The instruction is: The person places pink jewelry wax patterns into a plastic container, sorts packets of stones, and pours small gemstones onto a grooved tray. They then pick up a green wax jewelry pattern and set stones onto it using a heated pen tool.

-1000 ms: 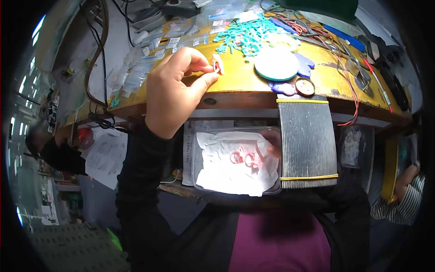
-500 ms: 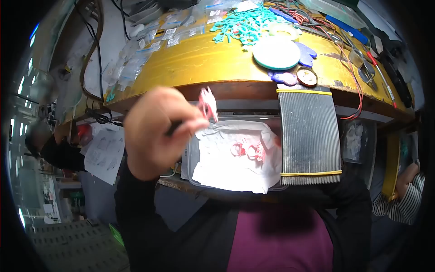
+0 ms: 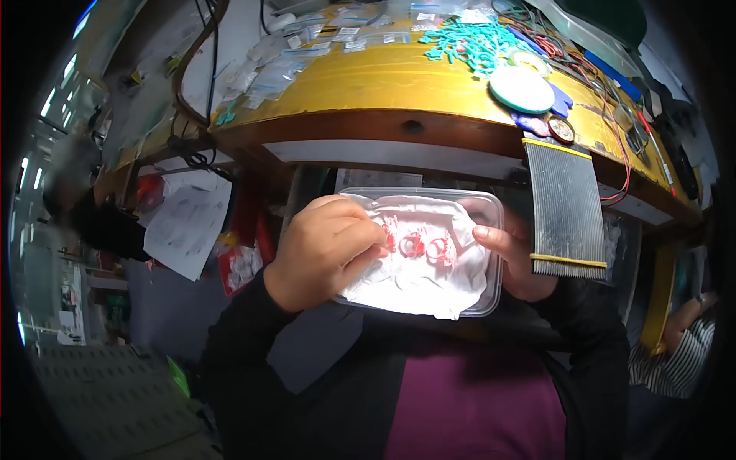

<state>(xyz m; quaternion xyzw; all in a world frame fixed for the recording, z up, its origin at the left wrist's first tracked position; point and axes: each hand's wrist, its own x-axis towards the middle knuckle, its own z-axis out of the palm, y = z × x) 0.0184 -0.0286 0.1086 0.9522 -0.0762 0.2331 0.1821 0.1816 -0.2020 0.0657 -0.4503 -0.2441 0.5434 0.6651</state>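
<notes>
Two pink rings (image 3: 426,248) already lie on white paper (image 3: 406,293) in the plastic box (image 3: 497,276). A third ring (image 3: 390,232) sits left of them, apparently not yet released: the left hand's (image 3: 326,249) fingers pinch it. The right hand (image 3: 525,257) grips the box's right side.

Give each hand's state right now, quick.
Left hand: closed at the leftmost pink piece; whether gripping, can't tell.
Right hand: closed, holding the clear container.
</notes>
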